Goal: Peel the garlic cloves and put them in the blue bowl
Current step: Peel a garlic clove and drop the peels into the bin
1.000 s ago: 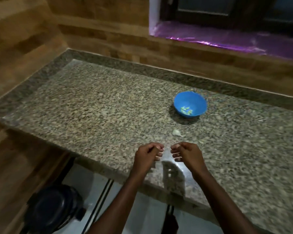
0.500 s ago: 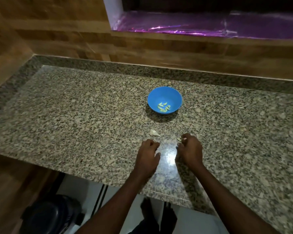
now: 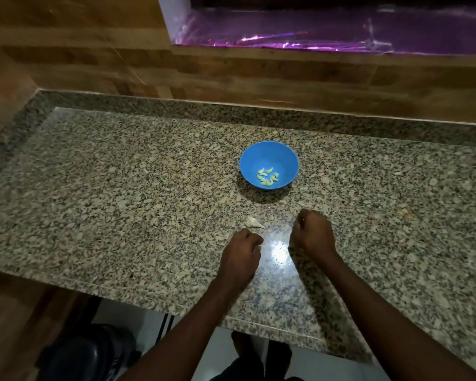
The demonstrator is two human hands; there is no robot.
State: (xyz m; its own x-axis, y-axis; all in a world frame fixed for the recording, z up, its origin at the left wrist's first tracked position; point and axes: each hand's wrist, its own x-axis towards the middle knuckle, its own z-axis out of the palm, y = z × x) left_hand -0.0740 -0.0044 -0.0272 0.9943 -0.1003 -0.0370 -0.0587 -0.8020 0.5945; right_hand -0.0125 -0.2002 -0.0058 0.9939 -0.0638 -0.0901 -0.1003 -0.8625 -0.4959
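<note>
A blue bowl [image 3: 284, 158] stands on the granite counter [image 3: 121, 193], with several peeled, pale green garlic cloves [image 3: 267, 177] in its bottom. One unpeeled white clove [image 3: 254, 223] lies on the counter just in front of the bowl. My left hand [image 3: 241, 255] rests knuckles-up on the counter with curled fingers, its fingertips a short way below that clove and not touching it. To the right of the clove my right hand [image 3: 312, 232] is curled the same way. Nothing shows in either hand; the fingertips are tucked under.
The counter's front edge [image 3: 231, 325] runs under my forearms, with a raised granite border [image 3: 231, 116] and a wooden wall behind. A purple-lit window ledge [image 3: 327, 37] is above. A black round object [image 3: 74, 356] sits on the floor at lower left.
Both hands moved forward over the counter, toward the clove and bowl, and spread apart. A pale speck seen at my right fingertips half a second ago is out of sight now.
</note>
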